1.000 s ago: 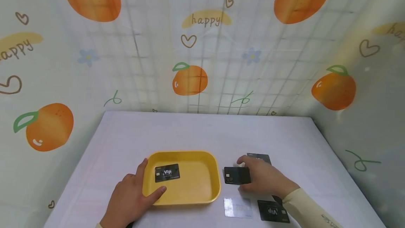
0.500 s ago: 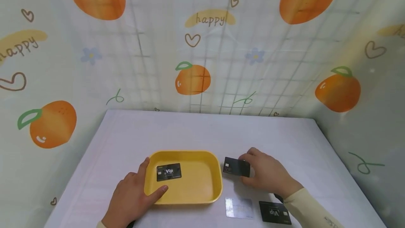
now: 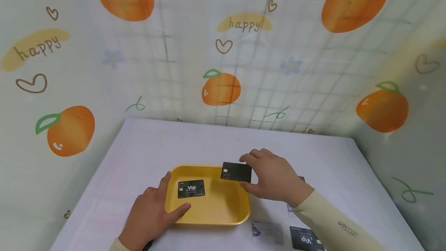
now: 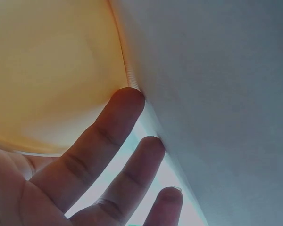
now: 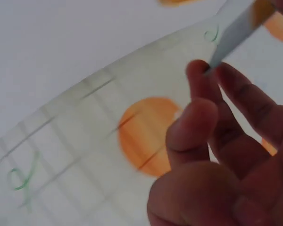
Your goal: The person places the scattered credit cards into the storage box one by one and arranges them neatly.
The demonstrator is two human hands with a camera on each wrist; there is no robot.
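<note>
Over the right end of the yellow tray, a black card is held up by the right hand, its face turned towards the head camera, with a pale chip and the letters VIP showing at its left end. The right hand pinches the card near its right end, thumb at the near edge and fingers at the far one. From the right wrist, the card is a blurred, pale slanting strip meeting the fingertips. A shadow lies on the tray floor below the card

The left hand is spread at the tray's left end, index finger along the outer side and thumb reaching over the near rim. From the left wrist, its other fingers look nearly straight and apart, one tip touching the tray's edge

Inside the tray, towards the left, a Vip card lies flat. Right of the tray, on the white worktop, lie a clear card and, beside it, a dark card, partly covered by the right sleeve. Parts of more cards show beside the right forearm, mostly hidden. Behind stands a cloth printed with oranges, hearts and "happy"
</note>
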